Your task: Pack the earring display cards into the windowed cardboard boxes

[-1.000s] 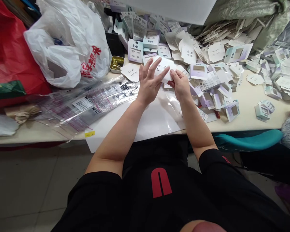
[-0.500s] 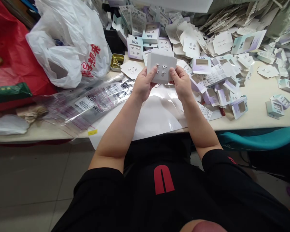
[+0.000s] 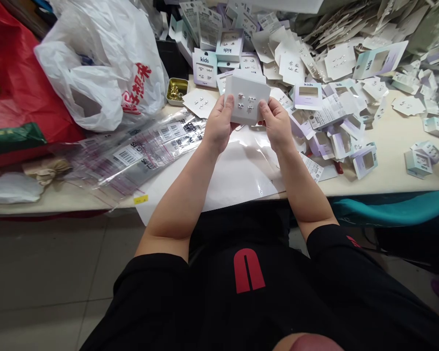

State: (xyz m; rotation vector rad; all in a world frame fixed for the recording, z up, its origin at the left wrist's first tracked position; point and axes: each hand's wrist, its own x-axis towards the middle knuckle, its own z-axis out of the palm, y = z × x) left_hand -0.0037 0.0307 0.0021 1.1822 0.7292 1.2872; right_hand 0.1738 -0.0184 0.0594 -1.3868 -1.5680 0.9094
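Head camera looks down on both hands raised above the table edge, sharing one white earring card [image 3: 247,97]. Left hand [image 3: 216,127] is closed on the card's left edge, thumb laid on its face and fingers curled behind. Right hand [image 3: 278,126] pinches the right edge the same way, thumb on the front. Held face-up and slightly tilted, the card carries several small stud earrings near its middle.

Directly beneath the hands lies a glossy white sheet [image 3: 237,178] that overhangs the front of the cream table [image 3: 391,170]. Left of it spreads a fan of clear barcoded sleeves [image 3: 139,151]. Beyond the card, a small gold tin [image 3: 176,91] sits beside a white plastic bag with red print [image 3: 106,63], which leans on a red bag [image 3: 18,83]. Behind and to the right, a heap of "kids" windowed boxes and loose cards [image 3: 314,73] covers the tabletop. A teal chair seat [image 3: 384,209] shows under the table at right.
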